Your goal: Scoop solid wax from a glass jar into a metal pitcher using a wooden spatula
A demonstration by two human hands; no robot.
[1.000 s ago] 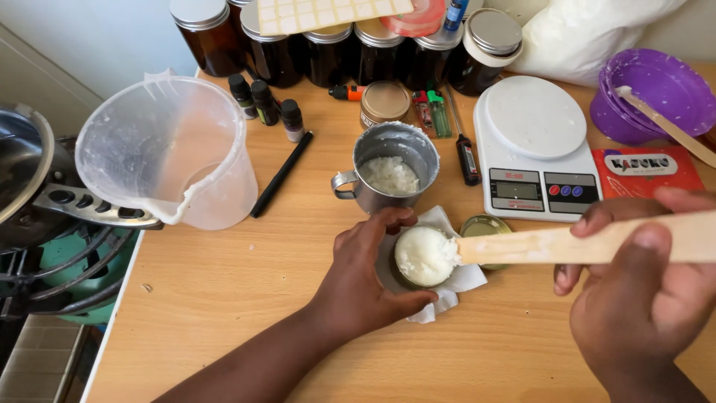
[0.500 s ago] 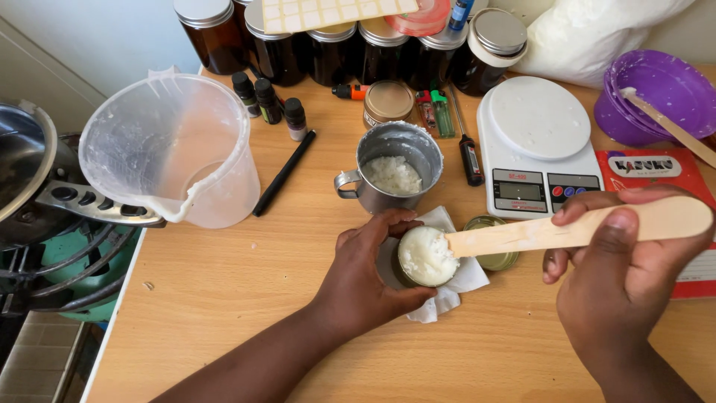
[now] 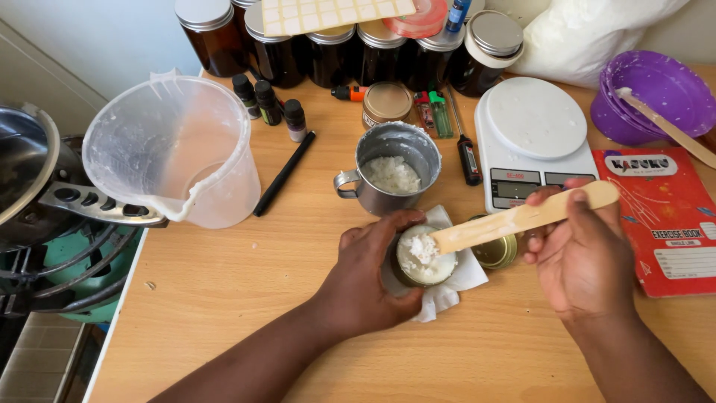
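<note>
I'm gripping the tin (image 3: 424,257) with my left hand (image 3: 367,280) on the tissue (image 3: 447,287) — my right hand (image 3: 582,250) is clasping the stick (image 3: 522,218), its long axis slanting down-left, tip touching the tin's white fill.

small tin (image 3: 422,260) on tissue (image 3: 447,287), metal cup (image 3: 394,175) behind it, scale (image 3: 533,142) right of cup, jug (image 3: 179,153) left

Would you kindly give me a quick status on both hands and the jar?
Left hand grips small round jar of white cream on white tissue. Right hand holds flat wooden stick, tip at jar. Nothing obstructing.
</note>
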